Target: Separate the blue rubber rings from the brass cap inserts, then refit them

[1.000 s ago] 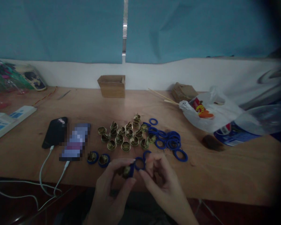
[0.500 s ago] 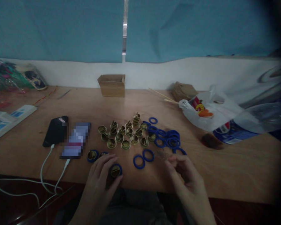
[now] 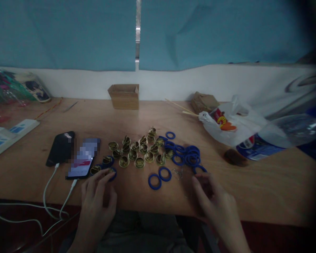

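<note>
My left hand point(image 3: 98, 193) is at the table's front, fingers stretched and thumb apart. Its fingertips touch or hover just over a round gold-coloured metal piece with a blue ring around it point(image 3: 112, 174); the fingers partly cover it. Two similar blue-ringed pieces point(image 3: 107, 161) lie close by. My right hand point(image 3: 216, 196) is at the right, thumb and forefinger pinched together; what they hold, if anything, is too small to make out. A thin, clear tangle point(image 3: 178, 173) lies left of it, beside two loose blue rings point(image 3: 155, 181).
Several bare gold-coloured pieces point(image 3: 133, 155) stand mid-table beside a pile of blue rings point(image 3: 192, 155). Two phones point(image 3: 60, 149) on white cables and a power strip point(image 3: 15, 131) lie left. Behind are a cardboard box point(image 3: 125, 97), a plastic bag point(image 3: 242, 123) and a bottle point(image 3: 263, 146).
My left hand has moved left, bringing a blue-ringed piece beside the others. My right hand has shifted slightly right, away from the clear tangle, which now lies on the table.
</note>
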`<action>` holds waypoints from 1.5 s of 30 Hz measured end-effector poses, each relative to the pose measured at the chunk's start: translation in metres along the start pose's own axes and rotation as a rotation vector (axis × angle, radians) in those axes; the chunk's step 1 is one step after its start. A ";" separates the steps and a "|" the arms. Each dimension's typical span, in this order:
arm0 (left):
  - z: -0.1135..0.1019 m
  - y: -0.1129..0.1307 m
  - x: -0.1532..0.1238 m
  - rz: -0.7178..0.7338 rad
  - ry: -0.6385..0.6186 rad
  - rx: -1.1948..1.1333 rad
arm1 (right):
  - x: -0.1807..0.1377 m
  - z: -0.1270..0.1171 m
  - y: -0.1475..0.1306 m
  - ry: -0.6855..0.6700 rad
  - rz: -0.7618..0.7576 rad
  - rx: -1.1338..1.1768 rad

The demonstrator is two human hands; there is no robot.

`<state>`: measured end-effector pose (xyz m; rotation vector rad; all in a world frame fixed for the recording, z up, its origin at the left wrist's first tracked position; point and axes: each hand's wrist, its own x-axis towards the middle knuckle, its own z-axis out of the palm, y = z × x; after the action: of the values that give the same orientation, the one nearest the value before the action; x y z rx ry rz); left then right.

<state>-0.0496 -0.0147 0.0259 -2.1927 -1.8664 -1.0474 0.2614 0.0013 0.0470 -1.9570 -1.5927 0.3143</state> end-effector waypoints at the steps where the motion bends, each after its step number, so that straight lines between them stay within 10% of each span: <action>1: 0.001 0.005 0.002 0.003 0.009 -0.027 | -0.001 0.002 -0.002 -0.010 -0.017 -0.008; 14: 0.035 0.038 0.073 0.099 -0.240 0.101 | -0.005 0.005 -0.007 -0.076 -0.201 0.025; 30: 0.036 0.047 0.051 -0.046 -0.138 -0.381 | 0.012 0.027 -0.034 -0.226 -0.548 -0.186; 39: 0.038 0.070 0.024 -0.715 -0.236 -1.115 | 0.014 0.038 -0.029 -0.245 -0.519 -0.145; 45: 0.040 0.069 0.026 -0.857 -0.245 -1.159 | 0.014 0.030 -0.038 -0.062 -0.471 0.031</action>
<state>0.0306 0.0084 0.0340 -1.8239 -2.8744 -2.6429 0.2187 0.0274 0.0473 -1.4994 -2.0121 0.2053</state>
